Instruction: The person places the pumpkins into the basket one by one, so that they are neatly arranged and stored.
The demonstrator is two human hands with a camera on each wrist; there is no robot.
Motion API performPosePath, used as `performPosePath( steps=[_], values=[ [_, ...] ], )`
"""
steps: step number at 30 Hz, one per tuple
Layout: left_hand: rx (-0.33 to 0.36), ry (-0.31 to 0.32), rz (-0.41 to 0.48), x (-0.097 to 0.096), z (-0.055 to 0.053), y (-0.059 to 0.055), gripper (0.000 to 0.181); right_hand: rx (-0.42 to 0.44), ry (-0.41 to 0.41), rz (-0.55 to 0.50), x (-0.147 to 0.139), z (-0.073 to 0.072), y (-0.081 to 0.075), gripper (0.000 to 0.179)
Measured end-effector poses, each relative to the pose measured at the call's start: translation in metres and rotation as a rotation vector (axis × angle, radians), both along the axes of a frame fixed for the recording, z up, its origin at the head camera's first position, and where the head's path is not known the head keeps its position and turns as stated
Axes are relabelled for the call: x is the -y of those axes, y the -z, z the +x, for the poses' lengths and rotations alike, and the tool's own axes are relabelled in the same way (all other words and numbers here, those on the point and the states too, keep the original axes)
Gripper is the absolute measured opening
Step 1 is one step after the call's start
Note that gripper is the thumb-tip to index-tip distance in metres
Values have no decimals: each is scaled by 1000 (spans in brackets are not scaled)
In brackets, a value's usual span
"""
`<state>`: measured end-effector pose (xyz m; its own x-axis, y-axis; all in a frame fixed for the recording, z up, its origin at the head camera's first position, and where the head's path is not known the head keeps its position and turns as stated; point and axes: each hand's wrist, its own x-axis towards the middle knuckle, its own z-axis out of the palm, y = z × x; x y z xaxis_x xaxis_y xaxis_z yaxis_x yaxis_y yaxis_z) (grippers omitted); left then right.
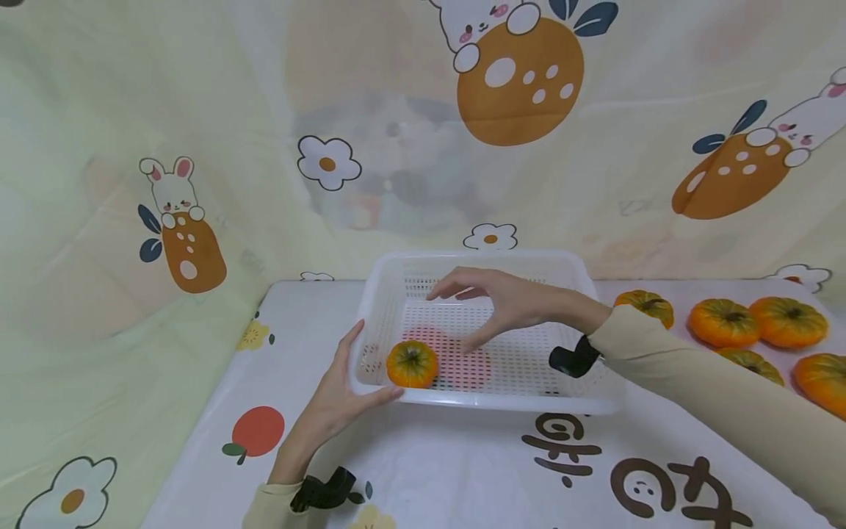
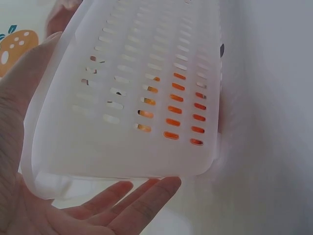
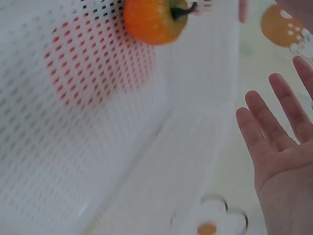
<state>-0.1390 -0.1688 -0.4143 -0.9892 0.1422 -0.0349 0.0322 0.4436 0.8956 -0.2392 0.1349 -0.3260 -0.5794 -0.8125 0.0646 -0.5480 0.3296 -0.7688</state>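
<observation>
A small orange pumpkin [image 1: 412, 364] with a green top sits in the near left corner of a white perforated plastic basket [image 1: 476, 399]. My left hand [image 1: 333, 397] grips that corner of the basket, thumb along the front rim and fingers at the left side. In the left wrist view the fingers [image 2: 142, 208] lie against the outside of the wall. Over the basket's middle hovers my right hand [image 1: 505, 301], holding nothing, its thumb and fingers spread apart. The right wrist view shows the pumpkin's dark curved stem [image 3: 183, 11] up close.
To the right of the basket, several more pumpkins [image 1: 723, 322] lie on the table, partly behind the right sleeve [image 1: 700, 375]. A printed cloth [image 1: 456, 470] covers the table. Behind it hangs a curtain [image 1: 396, 213] with rabbit and flower prints, close to the basket's far rim.
</observation>
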Motion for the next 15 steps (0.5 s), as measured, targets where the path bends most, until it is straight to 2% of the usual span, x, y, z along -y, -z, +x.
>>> performPosePath(
  steps=[5,15],
  values=[
    [-8,8,2,1,-1,1,118,-61,119,-13,-39,8,-13,76],
    [-15,16,-7,-1,-1,-1,117,-175,464,-14,-132,31,-35,79]
  ],
)
